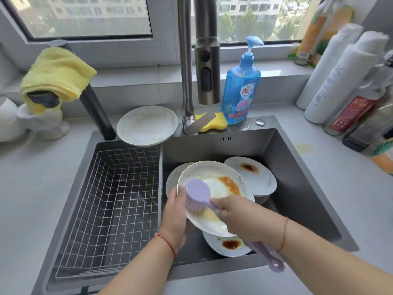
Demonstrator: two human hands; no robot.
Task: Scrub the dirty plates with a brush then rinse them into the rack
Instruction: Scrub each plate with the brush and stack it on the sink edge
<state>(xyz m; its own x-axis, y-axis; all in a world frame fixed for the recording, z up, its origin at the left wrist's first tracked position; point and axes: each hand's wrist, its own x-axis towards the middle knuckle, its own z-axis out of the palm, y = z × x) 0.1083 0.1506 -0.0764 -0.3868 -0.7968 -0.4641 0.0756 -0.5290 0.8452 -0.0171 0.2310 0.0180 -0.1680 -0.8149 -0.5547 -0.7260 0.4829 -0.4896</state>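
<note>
My left hand (174, 216) grips the left rim of a white plate (214, 179) smeared with orange sauce, held tilted over the sink basin. My right hand (238, 218) grips the handle of a lilac brush (197, 193), whose head presses on the plate's lower left part. Under this plate lie other dirty plates: one with a brown stain at the back right (255, 175), one near the front (227, 244), and one partly hidden at the left (173, 179). Another white plate (146, 125) sits on the sink's back edge. The wire rack (114, 201) fills the sink's left part.
A steel tap (207, 60) hangs over the sink (297, 167). A blue soap bottle (241, 90) and a yellow sponge (212, 124) stand behind it. A yellow cloth (57, 73) drapes a dark tap at the left. Bottles (348, 86) crowd the right counter.
</note>
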